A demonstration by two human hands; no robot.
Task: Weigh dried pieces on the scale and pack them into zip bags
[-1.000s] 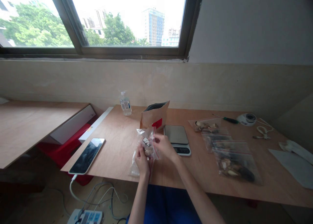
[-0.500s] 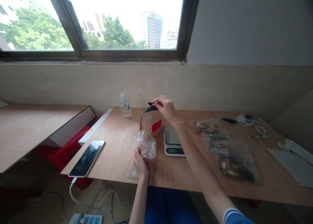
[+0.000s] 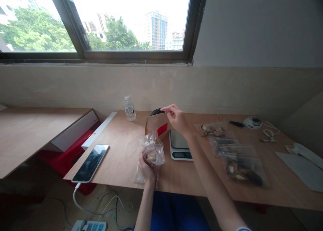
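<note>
right hand (image 3: 176, 119), from bag (image 3: 158, 152) to open rim (image 3: 154, 114) of pouch (image 3: 151, 124)

Tabletop (image 3: 121, 150) surfaced in smooth wood, low sheen. Pouch (image 3: 152, 124) made of matt brown paper, lined dark. Held bag (image 3: 153, 147) formed of clear, glossy, crinkled plastic. Scale (image 3: 177, 141) topped with smooth, metal-looking plate, framed in white plastic. Phone (image 3: 91, 163) fronted by glossy, reflective glass. Bottle (image 3: 130, 112) moulded in clear, shiny plastic. Blue clothing (image 3: 174, 212) seen as matt cloth.
</note>
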